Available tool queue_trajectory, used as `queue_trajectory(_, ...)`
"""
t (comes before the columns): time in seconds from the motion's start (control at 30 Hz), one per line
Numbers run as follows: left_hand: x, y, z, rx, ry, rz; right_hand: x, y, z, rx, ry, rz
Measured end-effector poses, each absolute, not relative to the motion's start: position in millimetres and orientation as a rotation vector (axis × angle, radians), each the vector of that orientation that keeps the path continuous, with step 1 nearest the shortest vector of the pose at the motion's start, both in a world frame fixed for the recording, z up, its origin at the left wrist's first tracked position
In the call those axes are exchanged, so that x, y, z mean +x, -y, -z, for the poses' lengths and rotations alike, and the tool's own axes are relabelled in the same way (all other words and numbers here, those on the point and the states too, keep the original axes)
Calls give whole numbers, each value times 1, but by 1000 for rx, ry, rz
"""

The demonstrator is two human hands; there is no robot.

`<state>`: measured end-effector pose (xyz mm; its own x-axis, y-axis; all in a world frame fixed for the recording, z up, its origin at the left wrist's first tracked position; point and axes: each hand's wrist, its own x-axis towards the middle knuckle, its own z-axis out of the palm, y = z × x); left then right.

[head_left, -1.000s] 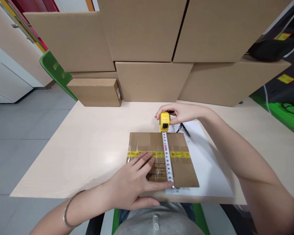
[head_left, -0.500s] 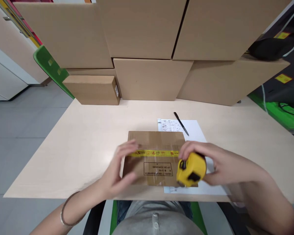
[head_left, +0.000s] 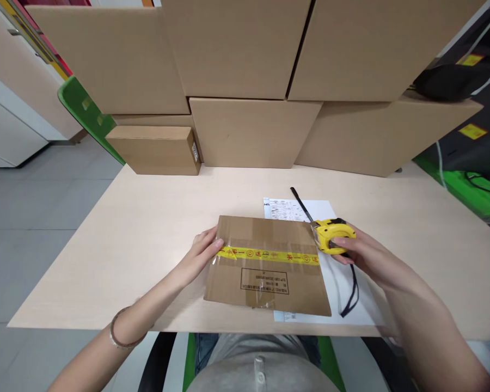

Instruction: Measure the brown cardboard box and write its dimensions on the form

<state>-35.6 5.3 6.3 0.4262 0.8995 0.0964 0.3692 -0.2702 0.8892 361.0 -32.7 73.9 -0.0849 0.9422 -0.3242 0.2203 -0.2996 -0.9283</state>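
A flat brown cardboard box (head_left: 265, 234) with a yellow printed tape strip across it sits in front of me, slightly skewed. My left hand (head_left: 200, 253) grips its left edge, thumb at the end of the yellow strip and fingers along the side. In my right hand (head_left: 353, 245) is a yellow and black tape measure (head_left: 334, 230), held on its side against the box's far right corner. Its black wrist strap (head_left: 354, 291) dangles over a white paper sheet (head_left: 349, 305), which lies partly under the box. Whether any blade is pulled out is not visible.
A black pen (head_left: 300, 200) lies on the sheet, its tip by the tape measure. Large cardboard boxes (head_left: 253, 133) stand stacked along the back of the pale table (head_left: 147, 234). A smaller box (head_left: 155, 152) is at the back left, near a green chair back (head_left: 79, 111).
My left hand has closed on the box's left edge. The right hand has moved the tape measure away from me and right, turning it; its strap now shows. The box has tilted or turned slightly.
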Motion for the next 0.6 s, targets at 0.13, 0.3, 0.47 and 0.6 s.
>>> queue_trajectory(0.13,-31,-5,-32,1759,-887,-783,362,41,-86,-1485,1109,-1405)
queue_trajectory(0.3,-35,-8,-48,1971,-783,-921,369,47,-119,-1450,1181,-1182)
queue_trajectory(0.47,-41,-13,-28,2268,-603,-1034,338,44,-160,-1384,1523,-851)
queue_trajectory(0.6,-44,-14,-7,2208,-590,-1046,282,22,-181,-1208,1969,-872)
